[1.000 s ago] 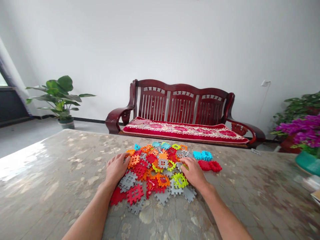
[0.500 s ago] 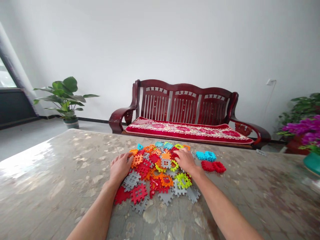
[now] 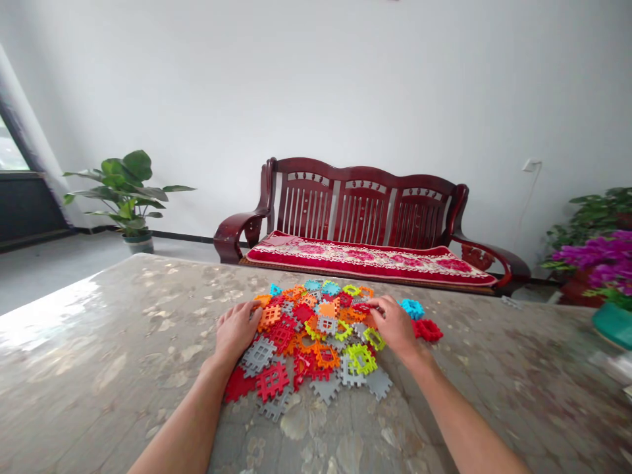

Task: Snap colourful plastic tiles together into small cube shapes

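A pile of toothed plastic interlocking tiles in red, grey, orange, lime and blue lies on the table, among them a grey window tile (image 3: 327, 324) and a lime ring-shaped tile (image 3: 362, 359). My left hand (image 3: 237, 329) rests at the pile's left edge beside an orange window tile (image 3: 269, 317), fingers loosely apart, holding nothing that shows. At the pile's right side, my right hand (image 3: 395, 324) has thumb and fingertips closed on a red tile (image 3: 363, 307), mostly seen edge-on. Right of that hand lie blue tiles (image 3: 413, 308) and red tiles (image 3: 428, 330), partly covered by it.
The table (image 3: 123, 368) has a patterned grey-brown cover. Behind it stands a dark red wooden bench (image 3: 363, 197) with a floral cushion (image 3: 370, 260). A potted plant (image 3: 133, 191) is at left; purple flowers in a teal pot (image 3: 615, 322) stand at right.
My right hand has moved right and towards me from the pile's back right, with a red tile at its fingertips. My left hand has stayed in place.
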`<state>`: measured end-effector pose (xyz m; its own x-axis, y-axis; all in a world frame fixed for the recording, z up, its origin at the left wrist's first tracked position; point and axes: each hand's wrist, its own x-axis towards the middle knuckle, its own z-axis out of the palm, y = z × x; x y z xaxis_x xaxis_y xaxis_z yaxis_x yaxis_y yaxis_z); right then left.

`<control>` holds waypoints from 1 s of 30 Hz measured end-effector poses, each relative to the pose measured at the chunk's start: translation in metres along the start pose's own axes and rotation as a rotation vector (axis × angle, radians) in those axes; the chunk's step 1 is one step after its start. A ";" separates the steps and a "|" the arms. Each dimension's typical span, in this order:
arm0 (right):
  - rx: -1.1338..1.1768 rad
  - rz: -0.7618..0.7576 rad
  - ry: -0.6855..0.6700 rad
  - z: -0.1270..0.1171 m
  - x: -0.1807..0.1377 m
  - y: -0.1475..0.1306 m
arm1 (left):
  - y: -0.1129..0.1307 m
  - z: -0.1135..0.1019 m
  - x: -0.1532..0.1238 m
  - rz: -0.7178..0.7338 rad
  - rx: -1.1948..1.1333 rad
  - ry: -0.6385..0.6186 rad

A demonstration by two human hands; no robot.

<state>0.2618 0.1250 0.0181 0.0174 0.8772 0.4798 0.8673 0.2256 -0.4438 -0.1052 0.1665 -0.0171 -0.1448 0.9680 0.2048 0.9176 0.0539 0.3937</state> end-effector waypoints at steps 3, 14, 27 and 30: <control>-0.007 -0.010 -0.005 -0.012 -0.022 0.012 | 0.000 0.001 0.000 0.005 0.005 0.009; -0.002 0.022 -0.260 -0.018 -0.037 0.020 | 0.001 -0.001 0.000 -0.002 0.014 -0.004; -0.399 0.011 -0.453 -0.022 -0.016 0.000 | 0.000 -0.001 0.000 -0.007 0.019 -0.011; -0.385 0.052 -0.449 -0.017 -0.017 0.002 | 0.000 -0.001 0.001 -0.008 0.017 -0.013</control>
<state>0.2715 0.1034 0.0219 -0.0745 0.9954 0.0602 0.9905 0.0809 -0.1115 -0.1053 0.1671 -0.0163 -0.1470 0.9708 0.1897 0.9228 0.0655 0.3797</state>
